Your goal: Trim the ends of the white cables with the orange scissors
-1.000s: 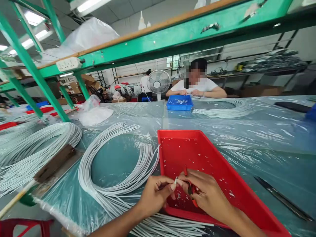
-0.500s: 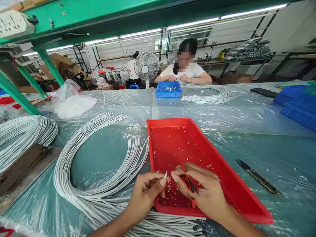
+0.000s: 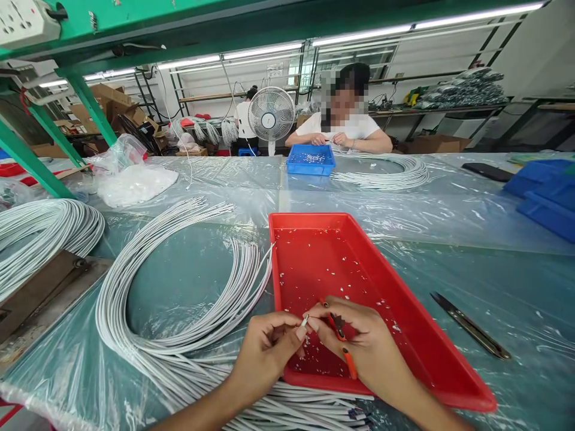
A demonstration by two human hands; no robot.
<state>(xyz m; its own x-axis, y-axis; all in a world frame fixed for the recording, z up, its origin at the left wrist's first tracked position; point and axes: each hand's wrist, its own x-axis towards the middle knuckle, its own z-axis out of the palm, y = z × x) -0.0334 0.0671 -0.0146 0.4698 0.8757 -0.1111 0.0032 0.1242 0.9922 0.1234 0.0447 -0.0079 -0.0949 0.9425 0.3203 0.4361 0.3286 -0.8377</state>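
Observation:
My left hand (image 3: 263, 350) pinches the end of a white cable (image 3: 305, 321) between thumb and forefinger, over the near-left part of a red tray (image 3: 390, 251). My right hand (image 3: 375, 353) has orange-handled pliers (image 3: 350, 363) tucked in its palm. Its thumb and forefinger press together at the cable's tip. The jaws of the pliers are partly hidden by the fingers. Small white scraps lie scattered in the tray. A coiled bundle of white cables (image 3: 112, 299) rests to the left and runs under my left forearm.
Thread snips (image 3: 471, 326) lie right of the tray. Another cable coil (image 3: 67, 224) and a metal block (image 3: 40, 281) are at the left. Across the table, a co-worker (image 3: 345, 123) sits behind a blue tray (image 3: 311, 169). A green frame (image 3: 87, 108) stands at the left.
My right thumb and forefinger have moved left onto the cable's tip. The pliers have turned slightly in my right hand. The view has shifted a little.

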